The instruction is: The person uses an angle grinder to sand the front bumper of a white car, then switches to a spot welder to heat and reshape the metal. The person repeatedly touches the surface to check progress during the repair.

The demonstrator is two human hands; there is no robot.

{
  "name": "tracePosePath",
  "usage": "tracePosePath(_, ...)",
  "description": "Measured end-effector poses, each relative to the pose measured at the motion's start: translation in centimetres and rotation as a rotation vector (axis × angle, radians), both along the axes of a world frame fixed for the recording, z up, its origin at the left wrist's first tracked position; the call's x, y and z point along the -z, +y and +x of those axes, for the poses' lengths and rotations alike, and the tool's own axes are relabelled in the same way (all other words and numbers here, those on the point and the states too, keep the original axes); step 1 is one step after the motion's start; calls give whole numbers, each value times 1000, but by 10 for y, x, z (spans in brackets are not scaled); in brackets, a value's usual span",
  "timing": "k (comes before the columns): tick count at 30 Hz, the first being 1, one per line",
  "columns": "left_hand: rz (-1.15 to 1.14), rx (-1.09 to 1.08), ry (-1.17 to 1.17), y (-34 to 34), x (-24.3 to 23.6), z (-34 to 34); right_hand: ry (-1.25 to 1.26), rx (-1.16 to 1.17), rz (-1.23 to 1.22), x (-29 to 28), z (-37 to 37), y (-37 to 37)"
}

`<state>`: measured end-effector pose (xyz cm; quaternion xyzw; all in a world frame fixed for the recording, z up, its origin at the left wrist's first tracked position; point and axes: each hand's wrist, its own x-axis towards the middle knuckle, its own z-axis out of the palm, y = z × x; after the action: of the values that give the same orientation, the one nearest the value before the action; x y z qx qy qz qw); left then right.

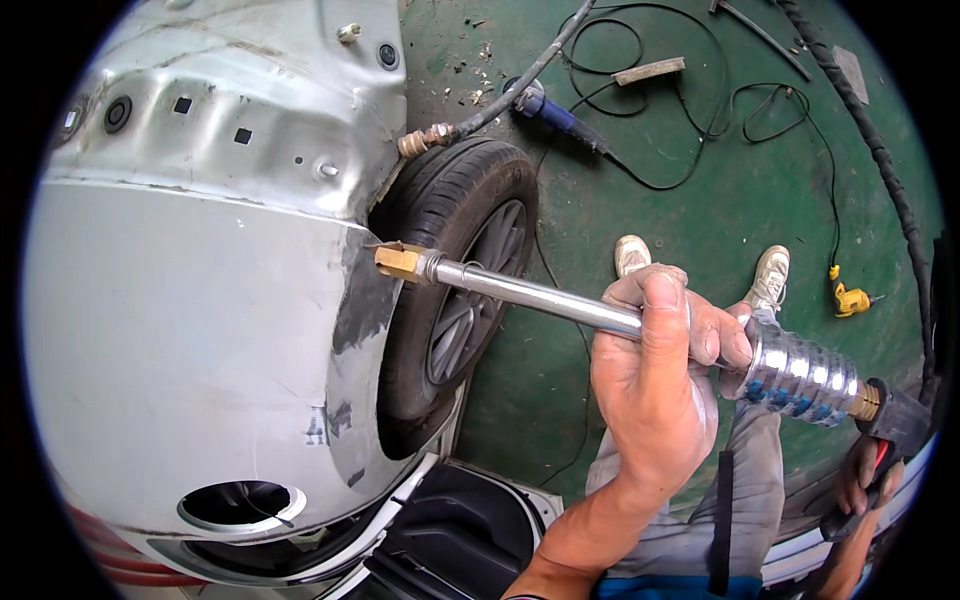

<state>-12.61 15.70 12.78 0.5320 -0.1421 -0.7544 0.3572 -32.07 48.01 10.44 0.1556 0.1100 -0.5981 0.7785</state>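
Observation:
A slide hammer dent puller with a steel rod (540, 298) slants across the middle. Its brass tip (400, 263) is at the wheel-arch edge of a pale silver car body panel (190, 340); whether it is fixed there I cannot tell. My left hand (655, 370) is closed round the rod, its fingers against the ribbed sliding weight (800, 375). At the lower right, my right hand (868, 478) grips the black pistol handle (845, 520) at the puller's rear end. Grey bare patches (365, 300) mark the panel beside the arch.
A tyre (430, 200) sits under the arch. A clamp (425, 140) with a thick cable is attached above it. On the green floor lie a blue power tool (560, 115), looped black cords, a yellow drill (850, 300) and a hammer (765, 40). A wrapped hose (880, 150) runs down the right.

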Motion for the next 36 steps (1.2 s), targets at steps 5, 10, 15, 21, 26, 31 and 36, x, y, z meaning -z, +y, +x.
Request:
tracePosePath(5,-37,7,-6,-1,0,-3,58,23,75,-20,-11,8)
tracePosePath(10,-111,-113,98,9,16,-7,25,45,203,-27,-8,-3)
tracePosePath(15,-92,-38,476,32,36,-19,-34,-88,47,1,-23,13)
tracePosePath(21,-130,-124,454,16,38,-10,-74,-216,-121,21,-38,18)
tracePosePath(26,-29,-85,468,38,34,-25,-99,-210,-177,34,-37,14)
tracePosePath(31,-62,-116,439,33,35,-22,-18,-164,-50,15,-33,19)
tracePosePath(36,-32,-79,402,32,29,-22,50,-169,9,14,-30,19)
